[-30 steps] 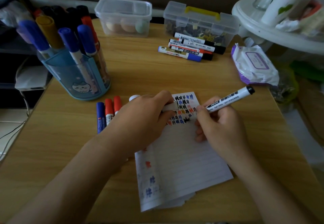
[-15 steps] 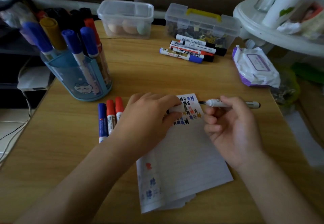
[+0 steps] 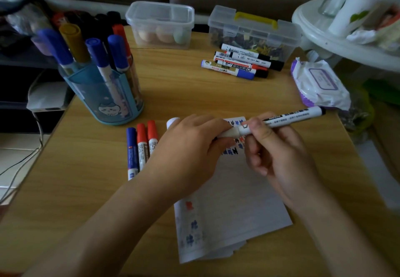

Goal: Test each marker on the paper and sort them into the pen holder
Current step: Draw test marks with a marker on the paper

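a: marker (image 3: 290,119) sits level between both hands, above the top of the paper (image 3: 233,192). right hand (image 3: 279,151) has its fingers (image 3: 256,125) clamped on the barrel, black tail pointing to the right. left hand (image 3: 190,153) has its fingers closed on the white cap (image 3: 230,133) at the other end.

b: so the cap is going on?

a: that's my reading, though whether it's seated i can't tell, the left fingertips hide the joint. to do it well, keep cap and barrel in one straight line and push until it stops, so the tip doesn't dry out or smear the scribbles (image 3: 234,148) underneath.

b: then where does it go?

a: into the pen holder (image 3: 104,101), the blue one at the far left of the bench (image 3: 194,94), already crowded with blue, red, black and one yellow-capped marker. i'd look for a free gap before lowering it, and slide it in tail first so it doesn't knock the others.

b: anything left to test?

a: probably. three markers (image 3: 140,146), one blue and two red, lie side by side just left of the left hand, and a small pile (image 3: 240,64) rests near the clear box with the yellow handle (image 3: 253,31). which group is untested i can't say.
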